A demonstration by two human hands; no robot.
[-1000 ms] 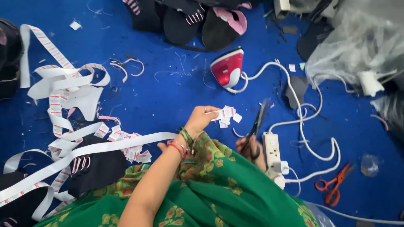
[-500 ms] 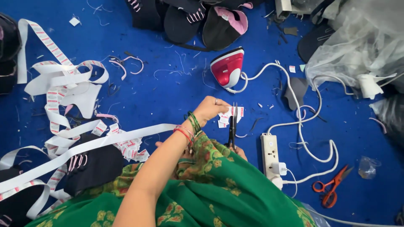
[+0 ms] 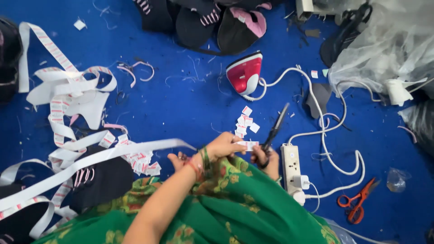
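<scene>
Since the earlier frame, the black scissors [image 3: 274, 132] had swung up, blades open beside the label strip [image 3: 247, 144]. Left hand [image 3: 222, 146] fingers pinched it taut; right hand [image 3: 266, 159] fingers gripped the scissor handles. Cut labels [image 3: 246, 122] lay just beyond on the blue floor [image 3: 181, 104].

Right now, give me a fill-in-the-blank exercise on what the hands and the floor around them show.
1. The right hand holds dark ____ with the blades open.
2. The left hand pinches the end of a white label ____.
3. Cut labels lie in a small pile on the ____ floor.
4. The spare scissors beside the power strip have ____ handles.

Missing words: scissors; strip; blue; orange
</scene>
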